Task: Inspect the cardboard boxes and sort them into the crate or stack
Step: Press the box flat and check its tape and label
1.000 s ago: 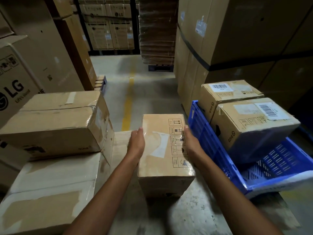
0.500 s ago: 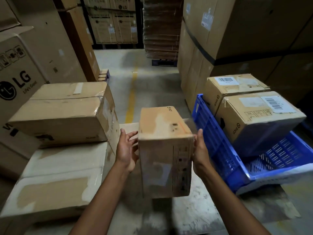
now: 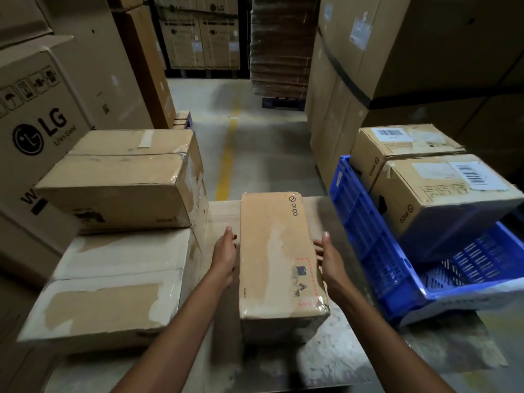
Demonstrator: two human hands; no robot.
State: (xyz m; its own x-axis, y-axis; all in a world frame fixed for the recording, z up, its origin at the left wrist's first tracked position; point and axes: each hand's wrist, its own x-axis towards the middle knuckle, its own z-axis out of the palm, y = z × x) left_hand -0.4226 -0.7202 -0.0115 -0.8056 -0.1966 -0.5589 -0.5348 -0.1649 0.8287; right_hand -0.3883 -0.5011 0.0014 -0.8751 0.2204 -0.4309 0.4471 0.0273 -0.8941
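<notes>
- A long cardboard box (image 3: 279, 259) printed PICO lies lengthwise in the middle of the worktop (image 3: 348, 353), between the left hand (image 3: 225, 258) and the right hand (image 3: 331, 260). I cannot tell whether its base rests on the worktop or is just lifted.
- Both hands lie flat along the box's long sides, fingers (image 3: 229, 236) straight and uncurled, with nothing hooked underneath. The right fingertips look slightly off the cardboard.
- Risk: if lifted on palm pressure alone, the box could slide down and drop, especially where glossy tape covers its near end.
- Risk: the near right corner looks crumpled, so a hard squeeze there could crush it further.
- On the right, a blue crate (image 3: 365, 222) holds two boxes: a near box (image 3: 442, 199) sitting tilted and a far box (image 3: 402, 146) behind it.
- Only the crate's near end looks free. The crate wall stands between the held box and that space, so a low carry could catch the wall or knock the tilted box.
- On the left, just beside the left hand, is a stack (image 3: 122, 245): an upper box (image 3: 119, 177) on a broader lower box (image 3: 107, 304). A third box set off-centre there could tip.
- Further around are an LG carton (image 3: 42, 123) at far left, tall cartons (image 3: 397, 52) behind the crate, and a yellow line (image 3: 226, 160) on the floor ahead.
</notes>
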